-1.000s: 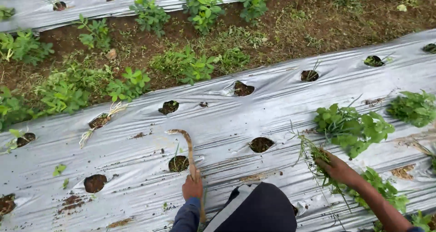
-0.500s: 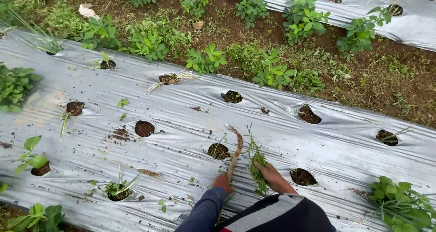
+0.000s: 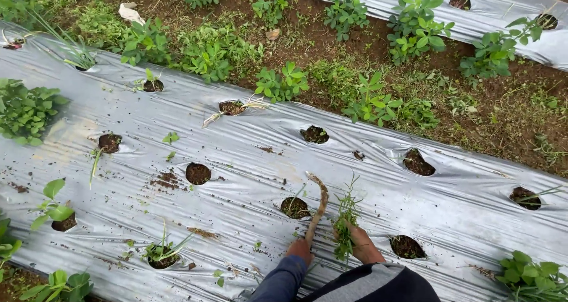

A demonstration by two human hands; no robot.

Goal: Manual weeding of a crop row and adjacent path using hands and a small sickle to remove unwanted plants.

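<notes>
Left hand [image 3: 300,250] fingers are closed around a curved wooden stick [image 3: 316,206], its tip beside a soil-filled hole [image 3: 294,207] in the silver plastic sheet [image 3: 236,178]; right hand [image 3: 361,243] fingers grip a bunch of green seedlings [image 3: 346,222] resting on the sheet

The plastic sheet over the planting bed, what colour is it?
Shiny silver-grey plastic mulch sheet, flecked with brown soil; clearest in the head view.
</notes>
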